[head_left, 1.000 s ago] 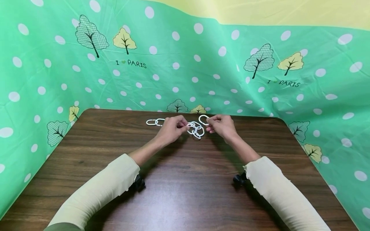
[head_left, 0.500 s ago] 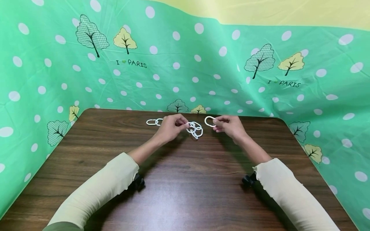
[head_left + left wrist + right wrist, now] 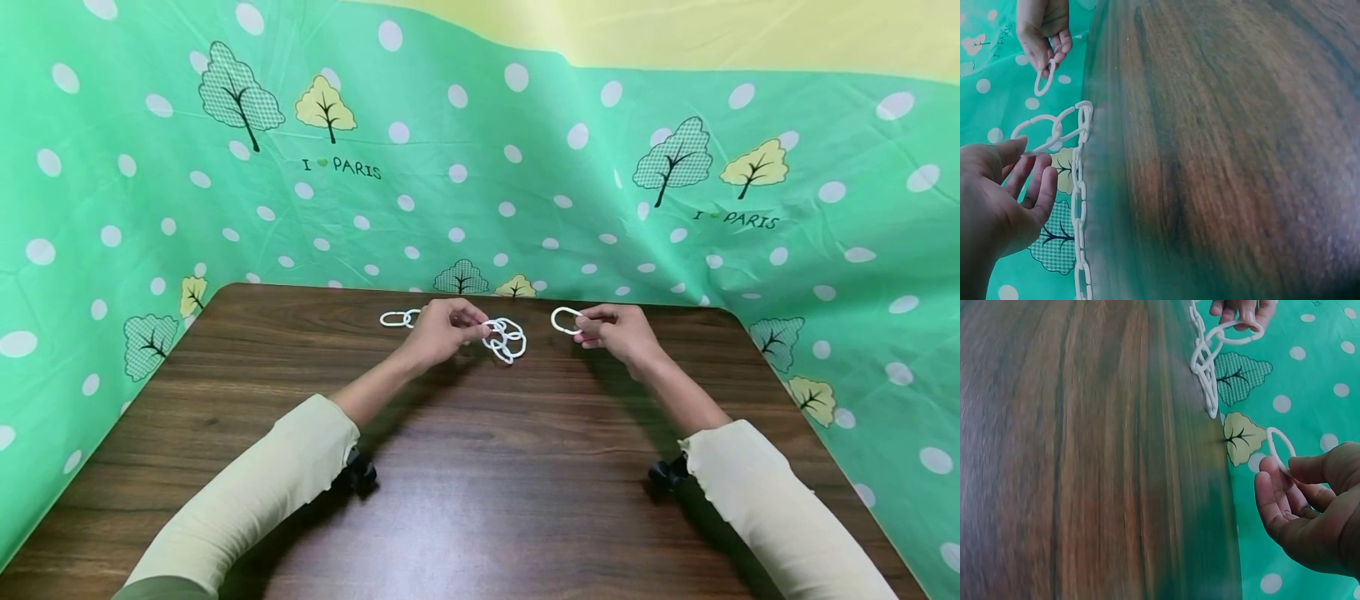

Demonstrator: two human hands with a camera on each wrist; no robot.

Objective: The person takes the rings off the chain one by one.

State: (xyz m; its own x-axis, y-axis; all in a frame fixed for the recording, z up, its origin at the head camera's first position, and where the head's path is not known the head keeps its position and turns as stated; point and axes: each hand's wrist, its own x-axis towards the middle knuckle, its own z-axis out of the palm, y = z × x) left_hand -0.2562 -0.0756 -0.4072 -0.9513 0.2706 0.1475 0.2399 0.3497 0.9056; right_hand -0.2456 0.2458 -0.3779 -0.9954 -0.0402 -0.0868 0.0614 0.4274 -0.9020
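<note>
My left hand [image 3: 442, 333] is near the far edge of the table and pinches one link of a white chain [image 3: 523, 337] between thumb and fingertips. In the left wrist view, the held link is raised, and the rest of the chain [image 3: 1083, 194] trails down along the table. Several joined links bunch to the right of the left hand, and other links [image 3: 394, 313] show to its left; the stretch between is hidden behind the hand. Off to the right, my right hand [image 3: 618, 335] pinches a single white oval link [image 3: 555, 320], apart from the chain.
The dark wooden table [image 3: 465, 467] ends just beyond the chain. Past it hangs a green dotted curtain [image 3: 420, 208] with printed trees, which also closes in both sides. Black wrist devices [image 3: 360, 473] sit under the sleeves.
My right hand has drawn right, carrying the single link away from the bunched chain. The left hand has barely moved and keeps its pinch on the chain.
</note>
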